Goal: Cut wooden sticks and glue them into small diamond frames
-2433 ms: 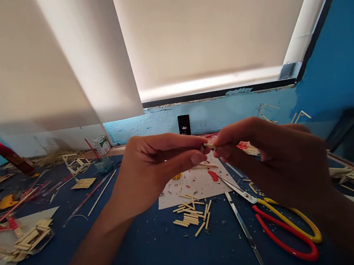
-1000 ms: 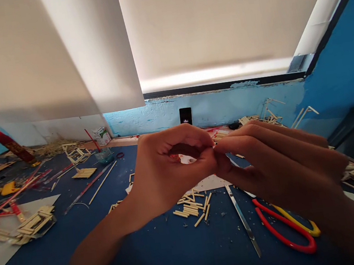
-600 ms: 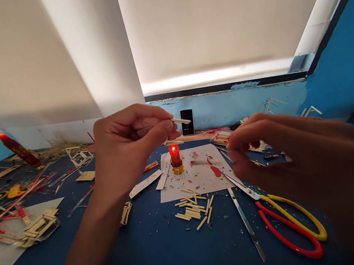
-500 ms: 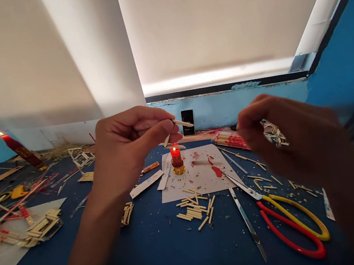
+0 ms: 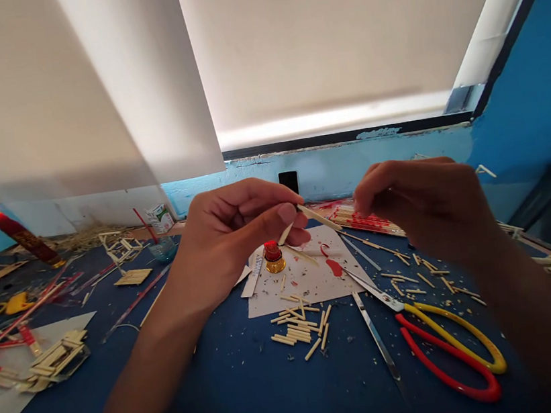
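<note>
My left hand (image 5: pixel 235 246) is closed, pinching a small piece made of thin wooden sticks (image 5: pixel 322 218) joined at dark ends. Its sticks point right and down over the paper sheet. Just behind and below the fingers stands a short red candle (image 5: pixel 272 251) on a gold base; the fingers hide its top. To the right, my right hand (image 5: pixel 421 211) is raised and closed, apart from the stick piece. Whatever its fingertips pinch, if anything, is hidden. Short cut sticks (image 5: pixel 299 331) lie in a loose pile on the blue table below the hands.
Scissors (image 5: pixel 451 346) with red and yellow handles and a scalpel (image 5: pixel 377 339) lie at right of the pile. A lit tall candle (image 5: pixel 26 238) leans at far left. Stick frames (image 5: pixel 59 357) rest on white paper. A phone (image 5: pixel 289 183) stands against the wall.
My left hand has moved right with the stick piece, which has left its place over the candle. My right hand has come slightly left, closer to it.
</note>
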The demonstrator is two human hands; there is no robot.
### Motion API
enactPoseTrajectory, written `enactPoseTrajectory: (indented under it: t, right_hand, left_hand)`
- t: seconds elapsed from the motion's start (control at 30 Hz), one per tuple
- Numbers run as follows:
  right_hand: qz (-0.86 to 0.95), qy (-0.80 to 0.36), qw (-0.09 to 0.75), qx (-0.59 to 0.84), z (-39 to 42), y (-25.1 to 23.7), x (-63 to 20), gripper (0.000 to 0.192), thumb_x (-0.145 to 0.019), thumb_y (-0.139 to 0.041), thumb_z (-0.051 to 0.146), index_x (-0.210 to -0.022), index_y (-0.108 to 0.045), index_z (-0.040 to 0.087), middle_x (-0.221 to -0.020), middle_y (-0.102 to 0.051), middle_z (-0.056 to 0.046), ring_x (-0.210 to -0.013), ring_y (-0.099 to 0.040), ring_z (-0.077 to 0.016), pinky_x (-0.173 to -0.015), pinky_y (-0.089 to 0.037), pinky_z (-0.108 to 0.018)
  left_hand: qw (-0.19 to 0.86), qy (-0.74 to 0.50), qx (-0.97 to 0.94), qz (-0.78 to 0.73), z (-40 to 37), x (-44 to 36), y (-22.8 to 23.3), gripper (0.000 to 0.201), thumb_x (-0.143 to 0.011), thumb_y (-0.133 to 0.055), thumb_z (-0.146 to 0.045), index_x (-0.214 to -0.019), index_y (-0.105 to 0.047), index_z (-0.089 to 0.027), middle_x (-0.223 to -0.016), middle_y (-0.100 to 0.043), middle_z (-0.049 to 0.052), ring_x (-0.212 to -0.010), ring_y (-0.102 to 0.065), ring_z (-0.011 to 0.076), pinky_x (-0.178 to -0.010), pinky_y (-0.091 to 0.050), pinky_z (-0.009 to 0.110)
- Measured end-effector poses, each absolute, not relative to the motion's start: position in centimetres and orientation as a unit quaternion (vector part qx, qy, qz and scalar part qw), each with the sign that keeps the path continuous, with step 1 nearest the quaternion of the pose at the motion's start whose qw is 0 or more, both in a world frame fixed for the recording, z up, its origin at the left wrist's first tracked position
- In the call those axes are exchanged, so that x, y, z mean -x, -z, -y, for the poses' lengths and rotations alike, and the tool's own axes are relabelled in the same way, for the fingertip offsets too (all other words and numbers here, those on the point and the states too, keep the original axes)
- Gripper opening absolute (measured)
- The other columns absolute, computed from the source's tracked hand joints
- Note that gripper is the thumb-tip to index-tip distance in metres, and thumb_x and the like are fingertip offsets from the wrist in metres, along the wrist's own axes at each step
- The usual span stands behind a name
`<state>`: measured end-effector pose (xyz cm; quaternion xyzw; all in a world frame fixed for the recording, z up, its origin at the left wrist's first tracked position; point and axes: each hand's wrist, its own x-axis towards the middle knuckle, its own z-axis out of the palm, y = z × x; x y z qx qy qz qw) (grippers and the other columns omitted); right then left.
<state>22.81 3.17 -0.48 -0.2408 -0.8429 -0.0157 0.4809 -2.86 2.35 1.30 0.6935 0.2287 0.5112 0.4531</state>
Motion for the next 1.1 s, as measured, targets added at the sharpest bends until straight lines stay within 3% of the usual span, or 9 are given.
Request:
enactPoseTrajectory:
  t: [0.1, 0.23, 0.37, 0.5, 0.77, 0.9, 1.1]
  right_hand:
    - [0.824, -0.133, 0.515, 0.193, -0.9, 0.1, -21.3, 0.022, -0.094, -0.064, 0.007, -0.104, -0.069, 0.025, -0.085, -0.072, 0.002, -0.067, -0.067, -0.0125, -0.053, -0.054, -0.024]
    - [0.800, -0.192, 0.530, 0.205, 0.1, 0.1, -20.2, 0.010, -0.092, -0.075, 0.014, -0.091, -0.068, 0.022, -0.073, -0.063, 0.006, -0.057, -0.056, -0.0071, -0.045, -0.046, -0.019]
    - [0.798, -0.240, 0.508, 0.221, -0.2, 0.4, -19.9, 0.013, -0.094, -0.075, 0.019, -0.087, -0.065, 0.021, -0.072, -0.060, 0.006, -0.059, -0.053, -0.0074, -0.050, -0.046, -0.020]
    - [0.792, -0.282, 0.492, 0.228, -0.5, 0.7, -19.8, 0.012, -0.092, -0.078, 0.020, -0.089, -0.066, 0.022, -0.076, -0.062, 0.005, -0.064, -0.053, -0.0098, -0.056, -0.047, -0.024]
    - [0.808, -0.163, 0.490, 0.282, -0.6, 0.8, -19.8, 0.015, -0.094, -0.076, 0.025, -0.085, -0.064, 0.022, -0.075, -0.065, 0.005, -0.065, -0.056, -0.0089, -0.057, -0.046, -0.022]
    - [0.821, -0.057, 0.478, 0.306, -0.7, 0.7, -19.7, 0.019, -0.097, -0.072, 0.028, -0.083, -0.062, 0.022, -0.067, -0.060, 0.008, -0.056, -0.047, -0.0056, -0.051, -0.039, -0.020]
    - [0.843, -0.071, 0.438, 0.304, -0.9, 0.6, -20.0, 0.015, -0.094, -0.077, 0.023, -0.087, -0.064, 0.021, -0.064, -0.056, 0.010, -0.054, -0.047, -0.0045, -0.052, -0.040, -0.020]
  left_hand:
    - [0.450, -0.488, -0.709, -0.237, -2.3, 2.8, -1.1, 0.010, -0.093, -0.076, -0.019, -0.102, -0.076, -0.023, -0.075, -0.078, 0.000, -0.069, -0.078, 0.0167, -0.064, -0.063, 0.025]
    - [0.389, -0.448, -0.764, -0.253, -1.6, 2.7, -1.2, 0.009, -0.093, -0.075, -0.022, -0.099, -0.068, -0.024, -0.075, -0.074, 0.000, -0.068, -0.074, 0.0168, -0.064, -0.062, 0.027]
    - [0.291, -0.399, -0.836, -0.240, -0.7, 2.6, -0.9, 0.008, -0.094, -0.071, -0.016, -0.094, -0.066, -0.023, -0.079, -0.074, -0.001, -0.071, -0.073, 0.0145, -0.064, -0.060, 0.025]
    - [0.195, -0.429, -0.849, -0.240, -0.2, 2.3, -0.3, 0.011, -0.094, -0.072, -0.015, -0.098, -0.065, -0.023, -0.077, -0.073, -0.006, -0.067, -0.072, 0.0100, -0.060, -0.057, 0.019]
    - [0.106, -0.430, -0.861, -0.253, -0.6, 2.2, -0.6, 0.007, -0.094, -0.075, -0.016, -0.095, -0.072, -0.023, -0.073, -0.074, -0.010, -0.063, -0.069, 0.0037, -0.057, -0.050, 0.013]
    - [0.075, -0.419, -0.868, -0.255, -1.0, 2.4, -0.6, 0.004, -0.096, -0.072, -0.019, -0.098, -0.074, -0.022, -0.073, -0.075, -0.007, -0.062, -0.068, 0.0061, -0.056, -0.050, 0.016]
    - [0.007, -0.410, -0.885, -0.219, -1.2, 2.5, -0.5, 0.007, -0.093, -0.071, -0.012, -0.094, -0.075, -0.019, -0.072, -0.074, -0.003, -0.060, -0.066, 0.0086, -0.055, -0.048, 0.020]
